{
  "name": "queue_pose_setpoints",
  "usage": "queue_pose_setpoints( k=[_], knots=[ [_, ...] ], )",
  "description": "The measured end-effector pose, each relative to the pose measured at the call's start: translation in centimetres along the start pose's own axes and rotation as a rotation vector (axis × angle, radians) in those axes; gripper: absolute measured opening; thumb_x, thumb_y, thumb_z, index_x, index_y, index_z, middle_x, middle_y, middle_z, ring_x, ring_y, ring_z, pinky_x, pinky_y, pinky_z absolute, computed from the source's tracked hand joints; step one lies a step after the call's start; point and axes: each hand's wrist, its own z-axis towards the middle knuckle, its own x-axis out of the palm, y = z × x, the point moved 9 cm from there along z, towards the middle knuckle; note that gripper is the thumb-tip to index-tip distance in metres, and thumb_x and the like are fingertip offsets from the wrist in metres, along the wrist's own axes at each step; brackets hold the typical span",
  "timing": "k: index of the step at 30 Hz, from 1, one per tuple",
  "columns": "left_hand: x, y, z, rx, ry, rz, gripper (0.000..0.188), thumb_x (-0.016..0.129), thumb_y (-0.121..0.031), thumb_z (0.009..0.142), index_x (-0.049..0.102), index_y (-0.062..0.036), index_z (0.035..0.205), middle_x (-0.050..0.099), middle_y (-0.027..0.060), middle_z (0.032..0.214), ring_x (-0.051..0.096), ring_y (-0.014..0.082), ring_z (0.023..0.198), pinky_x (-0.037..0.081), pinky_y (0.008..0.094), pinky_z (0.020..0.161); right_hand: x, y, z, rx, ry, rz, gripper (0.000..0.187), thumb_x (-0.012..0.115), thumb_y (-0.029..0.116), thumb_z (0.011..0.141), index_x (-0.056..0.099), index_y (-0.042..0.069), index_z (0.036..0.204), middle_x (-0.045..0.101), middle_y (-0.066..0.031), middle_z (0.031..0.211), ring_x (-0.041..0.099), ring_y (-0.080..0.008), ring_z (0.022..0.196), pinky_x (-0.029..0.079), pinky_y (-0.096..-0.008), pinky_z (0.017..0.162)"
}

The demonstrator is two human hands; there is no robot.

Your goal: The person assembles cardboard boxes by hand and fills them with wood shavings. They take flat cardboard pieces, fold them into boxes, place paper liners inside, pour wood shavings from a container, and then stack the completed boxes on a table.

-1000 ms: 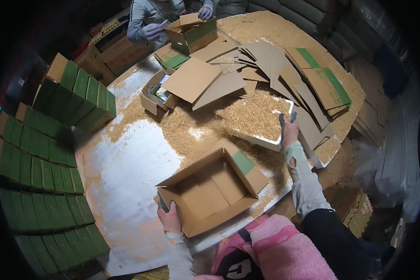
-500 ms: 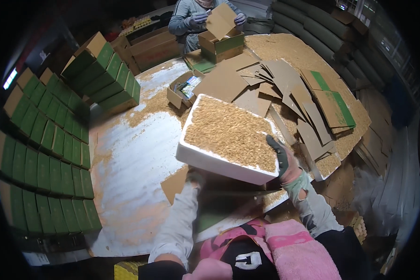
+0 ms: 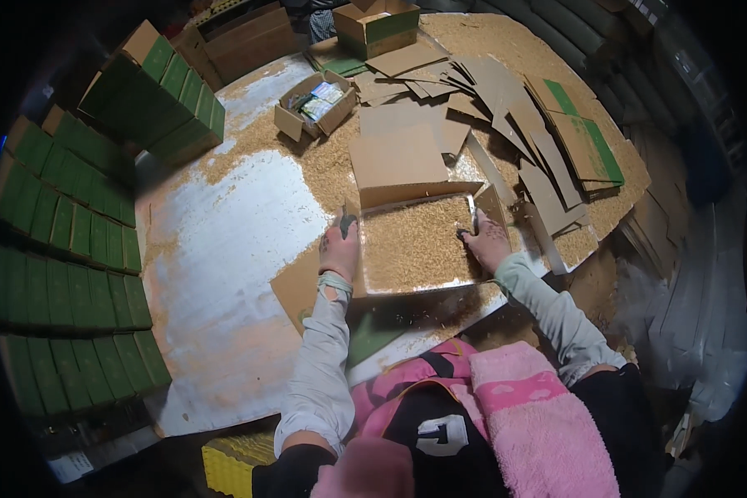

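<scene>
Gripping the right end of the white tray [image 3: 472, 204], my right hand [image 3: 485, 241] curls over its rim, while my left hand [image 3: 340, 247] clasps the left wall of the open carton [image 3: 411, 192] around it. The tray is full of tan flakes [image 3: 415, 245] and lies within the carton's walls, so I judge the placing nearly done; whether it rests on the bottom I cannot tell. The carton's top is not yet covered. Just beyond lie cardboard sheets [image 3: 398, 158] and a small box [image 3: 289, 123] of packets [image 3: 319, 103]; left of the table [image 3: 232, 249] stand rows of green cartons [image 3: 75, 295], and at its far side a half-green box [image 3: 382, 37] stands open
</scene>
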Motion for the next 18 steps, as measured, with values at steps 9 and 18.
queue_pose_setpoints(
  k=[9, 18],
  knots=[
    [0.9, -2.6, -2.5, -0.078, 0.022, 0.127, 0.046, 0.045, -0.034, 0.087, 0.043, -0.0147, 0.129, 0.059, 0.0184, 0.105, 0.056, 0.0352, 0.095, 0.043, 0.0425, 0.083, 3.6, 15.2, -2.4, -1.123, 0.069, -0.286, 0.044, 0.054, 0.044, 0.080, 0.053, 0.019, 0.116, 0.048, -0.0131, 0.114, 0.044, -0.0282, 0.106, 0.034, -0.0493, 0.086],
    [-0.1, -2.2, -2.6, -0.104, 0.010, 0.153, 0.044, 0.050, -0.026, 0.087, 0.044, -0.0111, 0.128, 0.059, 0.0133, 0.111, 0.054, 0.0275, 0.104, 0.041, 0.0367, 0.090, 2.9, 17.5, -0.4, -1.270, 0.265, -0.085, 0.023, 0.055, 0.021, 0.076, 0.056, 0.010, 0.096, 0.052, -0.0061, 0.085, 0.054, -0.0217, 0.078, 0.048, -0.0317, 0.064]
  ],
)
